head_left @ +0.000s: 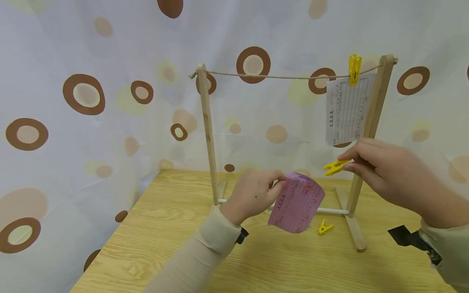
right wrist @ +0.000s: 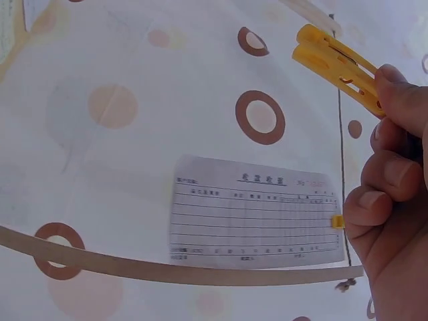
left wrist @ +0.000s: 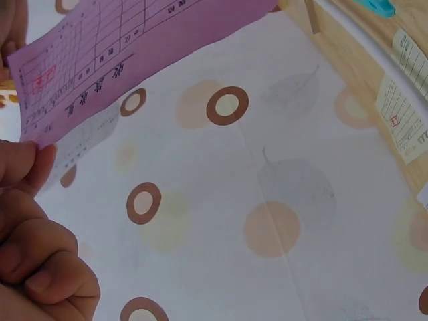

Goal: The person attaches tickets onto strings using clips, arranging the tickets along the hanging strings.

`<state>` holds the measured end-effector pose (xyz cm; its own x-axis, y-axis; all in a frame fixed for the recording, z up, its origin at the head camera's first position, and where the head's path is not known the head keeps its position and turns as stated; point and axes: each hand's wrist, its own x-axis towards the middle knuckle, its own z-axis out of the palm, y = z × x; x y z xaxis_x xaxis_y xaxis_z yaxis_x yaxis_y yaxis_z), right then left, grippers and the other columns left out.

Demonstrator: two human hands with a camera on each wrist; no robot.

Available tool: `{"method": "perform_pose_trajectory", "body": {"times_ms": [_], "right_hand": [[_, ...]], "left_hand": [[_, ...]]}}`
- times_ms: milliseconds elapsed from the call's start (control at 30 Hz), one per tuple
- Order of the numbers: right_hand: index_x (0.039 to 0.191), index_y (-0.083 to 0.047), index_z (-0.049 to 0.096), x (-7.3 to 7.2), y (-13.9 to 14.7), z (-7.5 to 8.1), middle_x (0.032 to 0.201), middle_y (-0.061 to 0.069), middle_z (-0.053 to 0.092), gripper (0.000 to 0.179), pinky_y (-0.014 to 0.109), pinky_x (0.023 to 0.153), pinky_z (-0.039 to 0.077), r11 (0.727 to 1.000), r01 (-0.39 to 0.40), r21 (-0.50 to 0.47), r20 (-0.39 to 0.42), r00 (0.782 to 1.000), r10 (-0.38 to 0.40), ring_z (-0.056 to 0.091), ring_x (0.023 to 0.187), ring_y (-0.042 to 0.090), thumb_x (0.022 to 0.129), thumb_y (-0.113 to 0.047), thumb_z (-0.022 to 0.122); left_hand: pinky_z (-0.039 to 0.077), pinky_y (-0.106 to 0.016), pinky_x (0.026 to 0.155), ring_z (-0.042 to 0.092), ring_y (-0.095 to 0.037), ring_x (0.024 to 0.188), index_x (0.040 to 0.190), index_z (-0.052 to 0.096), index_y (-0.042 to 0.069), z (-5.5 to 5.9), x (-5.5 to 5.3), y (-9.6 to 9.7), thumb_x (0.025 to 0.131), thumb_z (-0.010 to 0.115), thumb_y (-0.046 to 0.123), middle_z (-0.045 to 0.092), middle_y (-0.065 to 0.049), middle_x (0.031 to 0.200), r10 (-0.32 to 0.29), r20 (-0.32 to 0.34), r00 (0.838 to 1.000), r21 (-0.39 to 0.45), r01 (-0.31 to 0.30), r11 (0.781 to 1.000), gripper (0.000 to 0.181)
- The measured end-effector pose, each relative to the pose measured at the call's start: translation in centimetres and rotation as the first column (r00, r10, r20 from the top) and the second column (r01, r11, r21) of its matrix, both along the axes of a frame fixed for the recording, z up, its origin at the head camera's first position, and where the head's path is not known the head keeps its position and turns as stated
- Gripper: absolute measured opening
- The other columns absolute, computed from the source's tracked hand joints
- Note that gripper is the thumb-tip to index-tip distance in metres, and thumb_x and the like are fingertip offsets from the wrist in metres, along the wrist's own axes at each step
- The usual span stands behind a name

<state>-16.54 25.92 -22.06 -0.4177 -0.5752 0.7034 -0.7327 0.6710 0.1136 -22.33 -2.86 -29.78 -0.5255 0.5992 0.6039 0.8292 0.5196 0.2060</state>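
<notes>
Between its thumb and fingers my left hand point(head_left: 255, 194) pinches a pink receipt slip point(head_left: 297, 203) by its upper left corner, above the table. The slip carries printed lines and a red stamp, and hangs slightly curved. My right hand point(head_left: 393, 175) pinches a yellow clothespin point(head_left: 335, 167) whose nose points left, up and to the right of the slip. A white printed receipt point(head_left: 348, 110) hangs from the rope point(head_left: 271, 76) by another yellow clothespin point(head_left: 354, 69). In the right wrist view, the held clothespin point(right wrist: 338, 63) looks closed at its nose.
The rope runs between two wooden posts point(head_left: 208, 134) of a stand with a white bottom bar point(head_left: 331, 211). One more yellow clothespin point(head_left: 324, 228) lies on the wooden table point(head_left: 176, 232). In the left wrist view, slips point(left wrist: 401, 124) and a teal object point(left wrist: 378, 7) show at the right edge.
</notes>
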Motion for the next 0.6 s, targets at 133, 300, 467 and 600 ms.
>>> {"method": "perform_pose_trajectory", "body": {"times_ms": [133,300,467,600], "right_hand": [[0.093,-0.013,0.072,0.0,-0.4,2.4,0.086,-0.009,0.063,0.058,0.015,0.054,0.035,0.997,0.029,0.066,-0.061,0.998,-0.025,0.043,0.062,0.002,0.105,-0.058,0.037],[0.090,-0.012,0.071,-0.2,-0.8,4.9,0.082,-0.010,0.059,0.063,0.016,0.053,0.035,0.987,0.058,0.149,-0.115,0.992,-0.041,0.042,0.060,0.003,0.106,-0.059,0.033],[0.095,-0.008,0.070,-0.5,-0.9,7.1,0.083,-0.004,0.059,0.032,0.020,0.053,0.035,0.973,0.146,0.180,-0.106,0.986,-0.129,0.043,0.063,0.008,0.102,-0.038,0.061],[0.100,-0.003,0.067,-1.0,-1.1,9.3,0.086,0.005,0.060,0.027,0.029,0.050,0.036,0.954,0.229,0.194,-0.103,0.972,-0.212,0.045,0.064,0.014,0.079,-0.002,0.084]], "left_hand": [[0.025,-0.017,0.045,0.032,-0.002,0.047,0.106,0.075,0.012,1.5,-0.8,-0.2,0.101,0.061,0.016,0.054,0.009,0.063,0.007,-0.062,0.998,0.031,-0.006,1.000,0.016],[0.026,-0.020,0.045,0.035,-0.005,0.045,0.108,0.075,0.012,3.6,-1.5,-0.5,0.102,0.061,0.018,0.054,0.008,0.059,0.017,-0.106,0.994,0.062,-0.010,0.998,0.017],[0.027,-0.021,0.046,0.038,-0.006,0.047,0.105,0.073,0.013,5.8,-2.4,-0.4,0.103,0.059,0.019,0.054,0.006,0.063,0.035,-0.193,0.981,0.035,-0.028,0.999,0.016],[0.028,-0.024,0.045,0.042,-0.007,0.048,0.102,0.071,0.015,7.5,-3.5,-0.1,0.104,0.057,0.022,0.059,0.006,0.067,0.090,-0.280,0.956,0.005,-0.092,0.996,0.015]]}}
